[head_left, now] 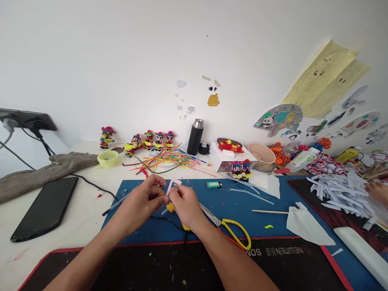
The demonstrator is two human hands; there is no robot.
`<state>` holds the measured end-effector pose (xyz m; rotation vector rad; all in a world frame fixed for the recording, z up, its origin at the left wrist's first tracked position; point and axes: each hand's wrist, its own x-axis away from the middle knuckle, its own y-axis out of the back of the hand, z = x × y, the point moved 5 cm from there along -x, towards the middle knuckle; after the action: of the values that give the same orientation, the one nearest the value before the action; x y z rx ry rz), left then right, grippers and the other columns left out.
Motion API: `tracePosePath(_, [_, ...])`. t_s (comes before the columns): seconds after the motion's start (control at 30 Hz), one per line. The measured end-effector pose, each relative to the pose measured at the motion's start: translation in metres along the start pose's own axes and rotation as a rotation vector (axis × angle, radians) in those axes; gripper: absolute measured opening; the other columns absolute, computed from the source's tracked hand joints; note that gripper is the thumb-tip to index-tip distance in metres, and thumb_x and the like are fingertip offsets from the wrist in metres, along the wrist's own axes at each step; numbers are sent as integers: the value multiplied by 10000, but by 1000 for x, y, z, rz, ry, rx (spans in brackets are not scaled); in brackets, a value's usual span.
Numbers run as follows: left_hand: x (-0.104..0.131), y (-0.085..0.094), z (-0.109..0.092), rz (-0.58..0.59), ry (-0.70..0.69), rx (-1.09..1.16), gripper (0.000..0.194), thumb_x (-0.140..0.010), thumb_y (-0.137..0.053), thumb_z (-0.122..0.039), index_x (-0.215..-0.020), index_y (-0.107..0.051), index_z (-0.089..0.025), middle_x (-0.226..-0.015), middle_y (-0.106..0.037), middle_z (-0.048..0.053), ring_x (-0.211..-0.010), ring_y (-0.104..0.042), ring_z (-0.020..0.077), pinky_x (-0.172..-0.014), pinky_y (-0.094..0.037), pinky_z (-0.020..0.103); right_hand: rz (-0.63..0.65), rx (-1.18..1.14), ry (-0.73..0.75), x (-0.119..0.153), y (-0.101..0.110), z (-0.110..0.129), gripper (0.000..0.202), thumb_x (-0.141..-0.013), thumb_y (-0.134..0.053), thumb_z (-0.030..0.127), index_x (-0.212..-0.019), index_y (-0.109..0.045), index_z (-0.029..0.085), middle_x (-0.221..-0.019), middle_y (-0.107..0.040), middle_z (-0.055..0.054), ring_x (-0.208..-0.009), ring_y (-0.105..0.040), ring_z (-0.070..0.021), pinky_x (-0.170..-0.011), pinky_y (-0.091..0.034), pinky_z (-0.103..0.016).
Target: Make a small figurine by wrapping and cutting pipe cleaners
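A small pale pink looped piece (pixel 170 186) is between my two hands above the blue mat (pixel 236 206). My left hand (pixel 151 195) pinches its lower left edge between thumb and finger. My right hand (pixel 185 202) is closed at its right side, with a small metal item, partly hidden, at the fingertips. Beneath my hands a yellow tool (pixel 170 207) shows in part, with a dark cord beside it. Scissors with yellow and red handles (pixel 236 234) lie open just right of my right hand.
Several yarn figures (pixel 148 140), pipe cleaners (pixel 169 158) and a black bottle (pixel 195 136) stand or lie along the wall. At left are a phone (pixel 45 208) and a branch (pixel 60 163). Paper strips (pixel 339 194) and another person's hand (pixel 377 192) are at right.
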<state>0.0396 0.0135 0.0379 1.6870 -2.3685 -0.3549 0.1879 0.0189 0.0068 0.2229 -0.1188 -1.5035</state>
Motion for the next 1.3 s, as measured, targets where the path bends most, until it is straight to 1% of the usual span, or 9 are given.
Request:
tracePosePath(0.2, [2, 0, -2, 4, 16, 4, 364, -824, -659, -416, -1100, -476, -263, -678, -684, -61, -618, -563, 197, -596, -427, 289, -17, 15, -17, -1, 0, -1, 344, -877, -542, 387, -593, -442, 224, -506, -418, 60, -500, -351, -104, -478, -266, -256])
tracePosePath(0.43, [3, 0, -6, 6, 9, -37, 326, -817, -639, -387, -1079, -488, -265, -648, -675, -71, -606, -560, 196, -597, -424, 288, 0, 32, 23, 0, 0, 3, 324, -877, -550, 353, -597, -459, 218, -541, -449, 51, -512, -380, -104, -487, -267, -257])
tracePosePath(0.63, [0, 1, -1, 8, 10, -7, 331, -827, -647, -390, -1087, -490, -259, -665, -673, -67, -615, -562, 192, -598, -424, 289, 10, 38, 36, 0, 2, 4, 322, -880, -560, 335, -603, -447, 217, -541, -448, 54, -507, -402, -101, -496, -266, -256])
tracePosePath(0.77, [-1, 2, 3, -7, 6, 21, 342, -839, -666, -411, -1088, -488, -258, -662, -663, -65, -612, -551, 189, -584, -413, 290, 35, -22, 58, 0, 2, 4, 351, -915, -562, 380, -629, -438, 217, -559, -436, 60, -524, -386, -101, -506, -285, -259])
tracePosePath(0.9, [0, 4, 3, -24, -8, 43, 319, -855, -658, -412, -1075, -488, -257, -671, -668, -60, -623, -564, 187, -592, -427, 292, 111, -40, 87, 1, -1, 3, 379, -968, -554, 450, -679, -502, 210, -586, -427, 58, -551, -373, -109, -511, -283, -265])
tracePosePath(1.0, [0, 4, 2, -29, -18, 62, 307, -850, -659, -392, -1069, -491, -257, -661, -663, -64, -615, -566, 183, -597, -438, 292, 133, -25, 105, 2, -3, 3, 402, -981, -554, 487, -692, -510, 210, -602, -415, 56, -569, -369, -114, -515, -273, -271])
tracePosePath(1.1, [-1, 5, 2, -46, -10, 65, 328, -848, -675, -411, -1073, -491, -258, -661, -667, -63, -617, -572, 183, -591, -433, 289, 91, -4, 102, 1, -1, 2, 409, -975, -550, 476, -668, -489, 213, -587, -400, 58, -568, -361, -116, -526, -271, -280])
tracePosePath(1.2, [-1, 6, 3, -59, 6, 74, 378, -832, -695, -450, -1079, -485, -258, -694, -695, -47, -625, -584, 188, -585, -435, 290, 5, 27, 106, -1, 4, 4, 441, -956, -553, 461, -621, -395, 223, -573, -358, 62, -571, -324, -115, -534, -259, -285])
tracePosePath(1.3, [-1, 6, 3, -57, 14, 76, 398, -820, -704, -468, -1073, -480, -257, -706, -706, -38, -628, -589, 191, -590, -443, 295, -28, 35, 105, -2, 6, 5, 454, -951, -543, 465, -613, -353, 228, -568, -338, 64, -571, -310, -115, -537, -259, -288])
